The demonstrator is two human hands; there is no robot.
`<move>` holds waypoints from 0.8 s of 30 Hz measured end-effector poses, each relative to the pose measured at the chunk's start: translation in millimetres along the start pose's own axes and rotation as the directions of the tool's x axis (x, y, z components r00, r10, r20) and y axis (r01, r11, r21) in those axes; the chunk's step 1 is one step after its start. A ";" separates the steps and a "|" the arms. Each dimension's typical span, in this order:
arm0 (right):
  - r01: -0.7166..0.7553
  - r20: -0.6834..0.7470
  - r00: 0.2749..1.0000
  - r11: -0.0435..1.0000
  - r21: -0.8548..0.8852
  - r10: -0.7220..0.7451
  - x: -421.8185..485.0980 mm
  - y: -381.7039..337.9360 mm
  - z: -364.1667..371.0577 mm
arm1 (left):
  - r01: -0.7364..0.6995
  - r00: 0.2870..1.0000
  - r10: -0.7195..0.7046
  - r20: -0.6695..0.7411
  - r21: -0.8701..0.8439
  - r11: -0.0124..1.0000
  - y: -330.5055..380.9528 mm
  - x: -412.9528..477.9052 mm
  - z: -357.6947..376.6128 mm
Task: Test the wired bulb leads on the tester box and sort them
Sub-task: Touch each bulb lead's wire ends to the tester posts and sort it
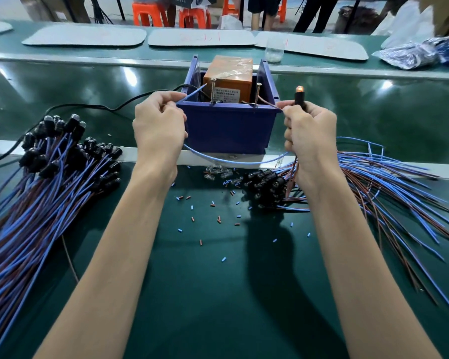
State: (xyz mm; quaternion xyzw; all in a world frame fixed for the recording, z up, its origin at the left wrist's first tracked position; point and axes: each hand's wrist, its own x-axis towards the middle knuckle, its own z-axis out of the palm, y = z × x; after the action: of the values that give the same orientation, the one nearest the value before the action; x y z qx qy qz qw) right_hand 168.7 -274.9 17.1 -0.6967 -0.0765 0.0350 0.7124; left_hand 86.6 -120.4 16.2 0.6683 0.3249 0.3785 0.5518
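The tester box [228, 128], a blue bin holding an orange block [228, 76], stands at the centre with two upright screws [213, 90] on its front rim. My left hand [160, 125] pinches a blue lead [192, 95] whose tip points at the left screw. My right hand [309, 133] grips the black bulb holder [299, 98]; its bulb glows orange, and the brown lead [267, 102] reaches the right screw. The blue wire loops between my hands below the box.
A large pile of wired bulbs [44, 177] lies on the left, another pile [373, 182] on the right. Loose glass bulbs [218, 173] and cut insulation bits [213, 211] litter the green mat. A black cable [109, 107] runs left. Grey trays [200, 37] lie beyond.
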 end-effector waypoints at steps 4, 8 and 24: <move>-0.016 -0.133 0.991 1.000 0.024 0.019 4.4 0.9 -5.1 | -0.004 0.998 0.001 0.059 0.044 0.999 -1.2 -3.7 2.8; -0.042 0.005 0.999 0.997 0.072 0.041 2.7 0.1 -6.6 | 0.002 0.990 -0.015 0.142 0.090 0.996 -2.7 -5.8 5.4; -0.054 0.112 0.992 0.998 0.029 0.050 0.9 -6.2 -8.2 | 0.038 0.992 -0.049 0.116 0.096 0.995 3.2 -4.8 2.1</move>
State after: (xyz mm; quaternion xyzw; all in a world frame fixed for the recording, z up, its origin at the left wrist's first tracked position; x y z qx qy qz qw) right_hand 170.5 -283.1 23.2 -0.6840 -0.0975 0.0936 0.7168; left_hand 86.1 -126.1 18.4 0.7075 0.3236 0.3103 0.5464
